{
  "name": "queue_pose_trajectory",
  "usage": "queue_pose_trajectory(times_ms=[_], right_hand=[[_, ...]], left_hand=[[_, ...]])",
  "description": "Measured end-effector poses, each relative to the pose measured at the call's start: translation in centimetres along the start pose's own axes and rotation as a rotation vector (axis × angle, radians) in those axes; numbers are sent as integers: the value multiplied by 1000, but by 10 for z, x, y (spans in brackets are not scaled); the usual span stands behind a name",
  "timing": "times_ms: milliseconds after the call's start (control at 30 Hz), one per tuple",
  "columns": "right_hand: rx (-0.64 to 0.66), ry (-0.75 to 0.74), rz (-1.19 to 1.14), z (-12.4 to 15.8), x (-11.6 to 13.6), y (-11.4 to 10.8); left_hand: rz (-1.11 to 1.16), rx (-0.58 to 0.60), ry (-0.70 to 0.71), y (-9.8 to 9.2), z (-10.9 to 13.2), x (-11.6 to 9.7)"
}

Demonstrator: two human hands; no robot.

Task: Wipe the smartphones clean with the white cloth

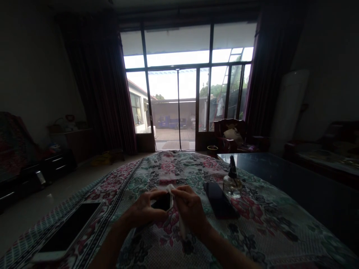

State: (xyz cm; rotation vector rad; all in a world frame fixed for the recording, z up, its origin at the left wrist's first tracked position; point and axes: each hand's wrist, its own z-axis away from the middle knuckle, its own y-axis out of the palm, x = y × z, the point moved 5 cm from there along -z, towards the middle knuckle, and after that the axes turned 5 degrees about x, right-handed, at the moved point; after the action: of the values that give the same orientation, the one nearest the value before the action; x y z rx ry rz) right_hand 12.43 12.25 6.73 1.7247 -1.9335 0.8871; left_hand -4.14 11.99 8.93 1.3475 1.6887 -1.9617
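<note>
My left hand [146,207] is closed around a smartphone [162,203] with a dark screen and a pale edge, thumb and fingers on its opposite sides. In my right hand [190,205] a white tissue or cloth [170,188] is pinched, pressed at the phone's far right corner. More of the white material [183,228] hangs down below my right palm. To the right lies a dark phone [220,200], flat on the flowered cloth. Just behind it stands a clear spray bottle [232,185] with a black pump head. My palms hide part of the held phone.
A white tablet [68,228] lies at the left on the patterned tablecloth [134,246]. A dark glossy table [269,175] adjoins on the right. Beyond are a wooden armchair [231,134], dark curtains [101,86] and glass doors [171,112] onto a yard.
</note>
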Motion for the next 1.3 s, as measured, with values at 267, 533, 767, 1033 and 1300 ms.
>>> queue_pose_trajectory(times_ms=[267, 533, 767, 1033, 1300], right_hand=[[30, 25, -64, 3, 4, 8], [-13, 107, -37, 1, -13, -2], [41, 99, -123, 1, -1, 9], [-8, 183, -117, 0, -11, 3], [30, 175, -131, -1, -7, 7]], left_hand=[[-35, -77, -30, -7, 1, 4], [-56, -20, 10, 6, -3, -3], [15, -69, -29, -6, 0, 5], [-54, -45, -35, 3, -5, 2], [53, -86, -74, -3, -3, 10]])
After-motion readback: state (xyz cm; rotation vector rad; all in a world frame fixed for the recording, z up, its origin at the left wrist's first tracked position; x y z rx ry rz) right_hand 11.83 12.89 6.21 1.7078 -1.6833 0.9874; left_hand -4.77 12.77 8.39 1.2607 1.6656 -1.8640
